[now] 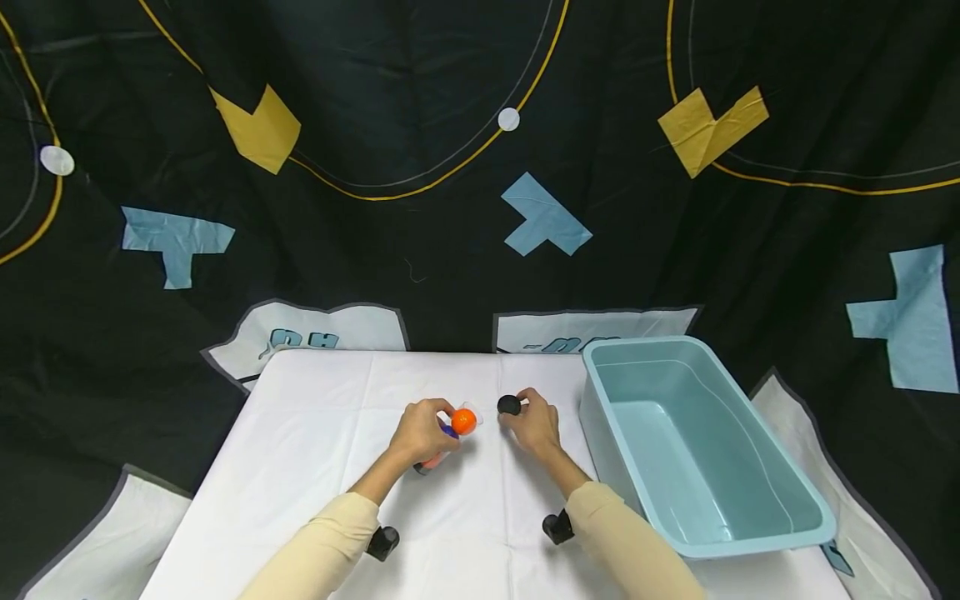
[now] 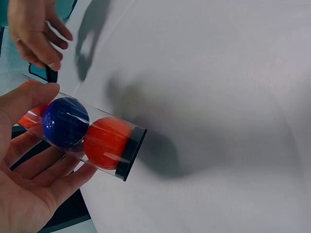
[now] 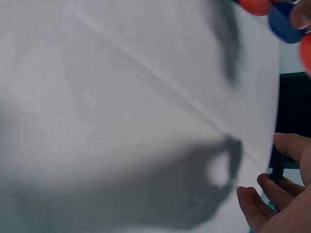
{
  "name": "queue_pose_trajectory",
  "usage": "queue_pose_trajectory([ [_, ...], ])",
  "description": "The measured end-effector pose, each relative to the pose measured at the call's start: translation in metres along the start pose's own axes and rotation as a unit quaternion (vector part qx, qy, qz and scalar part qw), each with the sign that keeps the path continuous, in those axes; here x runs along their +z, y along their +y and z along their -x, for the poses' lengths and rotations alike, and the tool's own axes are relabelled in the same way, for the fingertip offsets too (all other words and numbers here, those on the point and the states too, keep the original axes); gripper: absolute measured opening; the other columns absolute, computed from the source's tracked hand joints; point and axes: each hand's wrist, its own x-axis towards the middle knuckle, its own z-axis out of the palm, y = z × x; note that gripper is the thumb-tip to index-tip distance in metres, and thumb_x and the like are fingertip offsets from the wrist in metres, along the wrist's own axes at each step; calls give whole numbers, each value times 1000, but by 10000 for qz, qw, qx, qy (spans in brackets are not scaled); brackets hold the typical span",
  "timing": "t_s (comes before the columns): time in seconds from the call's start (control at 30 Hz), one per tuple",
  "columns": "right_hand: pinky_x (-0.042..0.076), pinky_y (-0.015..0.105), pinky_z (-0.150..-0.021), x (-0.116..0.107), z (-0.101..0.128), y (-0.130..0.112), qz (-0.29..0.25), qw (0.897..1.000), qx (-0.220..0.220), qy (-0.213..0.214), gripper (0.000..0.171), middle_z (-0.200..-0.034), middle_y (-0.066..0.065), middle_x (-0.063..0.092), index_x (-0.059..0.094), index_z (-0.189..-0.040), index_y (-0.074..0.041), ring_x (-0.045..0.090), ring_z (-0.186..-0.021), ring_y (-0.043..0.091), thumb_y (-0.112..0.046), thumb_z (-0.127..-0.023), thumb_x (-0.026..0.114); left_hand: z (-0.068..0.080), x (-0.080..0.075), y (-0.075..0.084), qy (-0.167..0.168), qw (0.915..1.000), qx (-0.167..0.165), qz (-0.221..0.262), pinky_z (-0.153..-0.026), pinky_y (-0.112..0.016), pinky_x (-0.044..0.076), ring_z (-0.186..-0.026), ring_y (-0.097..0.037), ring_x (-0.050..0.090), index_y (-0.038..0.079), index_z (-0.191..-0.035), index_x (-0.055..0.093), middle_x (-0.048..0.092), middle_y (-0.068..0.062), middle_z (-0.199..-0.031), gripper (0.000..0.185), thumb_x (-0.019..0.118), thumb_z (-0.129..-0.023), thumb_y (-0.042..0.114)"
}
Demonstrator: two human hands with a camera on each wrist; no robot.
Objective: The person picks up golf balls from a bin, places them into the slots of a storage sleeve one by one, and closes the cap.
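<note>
A clear tube (image 2: pixel 92 141) holds an orange ball (image 1: pixel 463 421) near its uncapped end, a blue ball (image 2: pixel 65 121) in the middle and another orange ball (image 2: pixel 107 141) by the black end cap (image 2: pixel 131 154). My left hand (image 1: pixel 422 432) grips this tube round its middle, tilted above the white table. To its right, my right hand (image 1: pixel 534 423) pinches a round black lid (image 1: pixel 509 405) between thumb and fingers, apart from the tube. In the right wrist view the lid (image 3: pixel 277 162) shows only edge-on.
A light blue plastic bin (image 1: pixel 633 450) stands on the right side of the white-covered table (image 1: pixel 300 442). Behind the table hangs a black cloth (image 1: pixel 420 275) with yellow and blue tape shapes. Black wrist mounts (image 1: pixel 383 543) sit under both forearms.
</note>
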Motion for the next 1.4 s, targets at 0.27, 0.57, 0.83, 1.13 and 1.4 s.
queue_pose_trajectory([
  [0.27, 51, 35, -68, -20, -10, -22, 588, 9970, -341, -358, 39, -85, 13, 73, 68, -108, 0, 63, -76, 26, -14, -74, 83, -9, 7, 7, 11, 9998, -53, -174, -65, -30, 55, -69, -16, 64, 8, -101, 71, 72, -6, -78, 41, 92, -66, 10],
  [0.57, 50, 38, -73, -42, -12, -39, 852, 9911, -497, -889, 38, -87, 14, 73, 69, -104, -1, 63, -83, 28, -11, -70, 84, -13, 15, 8, 122, 9998, -90, -144, -68, -32, 54, -70, -17, 65, 10, -97, 71, 73, -4, -77, 40, 92, -63, 10],
  [0.83, 52, 36, -75, -58, -11, -47, 1112, 9840, -650, -1232, 37, -84, 11, 72, 70, -102, -3, 62, -84, 26, -10, -69, 86, -12, 19, 12, 105, 9999, -72, -28, -68, -33, 54, -70, -18, 65, 9, -98, 69, 73, -5, -77, 40, 91, -64, 7],
  [1.13, 51, 35, -76, -63, -11, -50, 1354, 9756, -527, -1647, 37, -87, 9, 72, 71, -102, -7, 59, -88, 24, -14, -70, 89, -13, 24, 14, 53, 10000, -5, -22, -71, -34, 55, -73, -19, 67, 10, -98, 69, 75, -6, -79, 41, 91, -64, 8],
  [1.4, 49, 34, -73, -66, -10, -54, 1134, 9778, -637, -1644, 38, -84, 7, 70, 72, -103, -9, 58, -86, 25, -13, -69, 89, -12, 23, 15, 6, 9999, 64, 107, -76, -38, 57, -79, -23, 71, 10, -99, 70, 78, -12, -87, 41, 92, -65, 8],
])
